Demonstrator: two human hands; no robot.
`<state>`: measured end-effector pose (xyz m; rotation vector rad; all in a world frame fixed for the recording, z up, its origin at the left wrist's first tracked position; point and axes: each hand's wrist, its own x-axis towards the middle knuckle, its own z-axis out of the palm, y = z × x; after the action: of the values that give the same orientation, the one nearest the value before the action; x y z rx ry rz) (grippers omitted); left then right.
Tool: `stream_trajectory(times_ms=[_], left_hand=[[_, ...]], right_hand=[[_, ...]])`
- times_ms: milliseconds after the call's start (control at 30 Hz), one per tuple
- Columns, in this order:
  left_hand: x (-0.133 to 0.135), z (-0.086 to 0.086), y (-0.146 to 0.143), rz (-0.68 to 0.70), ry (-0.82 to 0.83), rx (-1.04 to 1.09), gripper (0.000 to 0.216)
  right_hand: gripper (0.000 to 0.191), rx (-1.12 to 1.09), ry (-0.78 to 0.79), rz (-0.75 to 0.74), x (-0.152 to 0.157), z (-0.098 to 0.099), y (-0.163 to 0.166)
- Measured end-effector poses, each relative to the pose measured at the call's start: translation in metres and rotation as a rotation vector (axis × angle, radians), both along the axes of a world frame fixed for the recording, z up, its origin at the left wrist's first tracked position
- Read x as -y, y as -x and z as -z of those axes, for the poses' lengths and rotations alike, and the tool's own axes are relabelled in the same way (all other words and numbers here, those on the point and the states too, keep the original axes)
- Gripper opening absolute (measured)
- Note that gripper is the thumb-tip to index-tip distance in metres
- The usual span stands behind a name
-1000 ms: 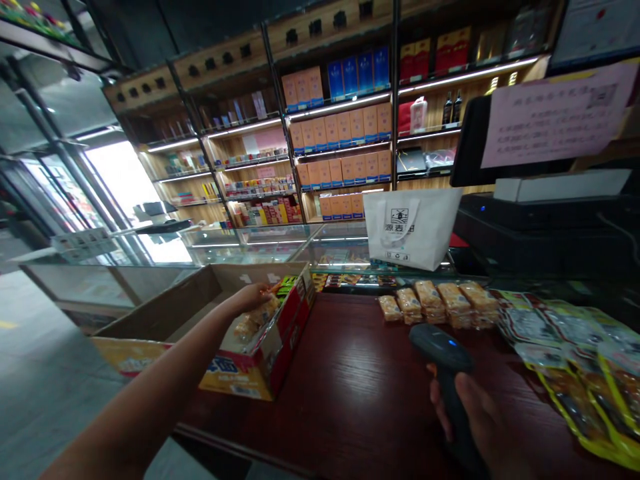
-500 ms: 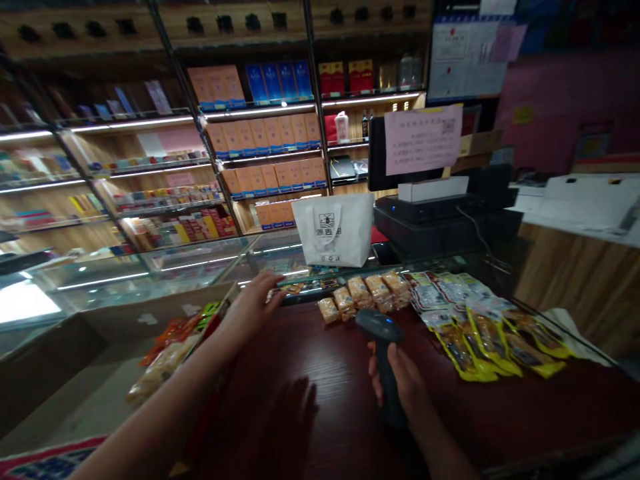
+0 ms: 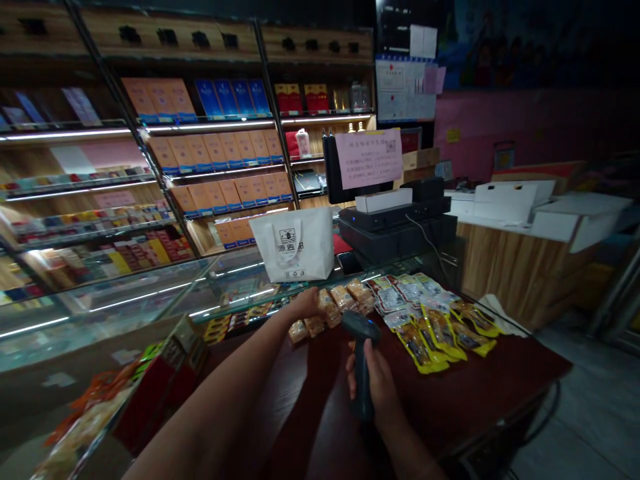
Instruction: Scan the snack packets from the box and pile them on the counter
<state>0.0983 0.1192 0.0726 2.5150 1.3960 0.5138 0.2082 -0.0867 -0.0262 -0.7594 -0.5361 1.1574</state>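
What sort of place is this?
Probably a shop's checkout area. The right hand holds what looks like a barcode scanner, a monitor stands beyond, and rows of matching orange boxes line lit shelves.

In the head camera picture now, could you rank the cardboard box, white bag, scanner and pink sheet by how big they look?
1. Cardboard box, though cut off by the frame
2. White bag
3. Pink sheet
4. Scanner, partly covered by the right hand
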Motion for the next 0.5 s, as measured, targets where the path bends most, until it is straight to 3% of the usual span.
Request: stream_trajectory(times_ms=[167,267,333,400,500], left_hand=[[0.009,0.002,0.001,-0.053,-0.097,-0.003,0.069],[0.035,0.013,0.019,-0.106,-0.2,0.079,0.065],[0.062,0.024,0.036,-0.106,-0.227,0.243,0.069],[0.095,0.036,0.05,-0.074,-0.123,0.438,0.075],[0.145,0.049,0.058,-0.046,0.174,0.656,0.078]], right_hand=[[0.076,-0.017,0.01,-0.001,-0.001,-0.002,0.0],[0.076,-0.025,0.018,0.021,-0.001,-0.004,0.001],[0.074,-0.006,0.024,0.023,0.001,-0.006,0.003],[0.07,0.056,0.022,0.002,0.004,-0.007,0.005],[0.064,0.157,0.025,-0.038,0.008,-0.004,0.009]])
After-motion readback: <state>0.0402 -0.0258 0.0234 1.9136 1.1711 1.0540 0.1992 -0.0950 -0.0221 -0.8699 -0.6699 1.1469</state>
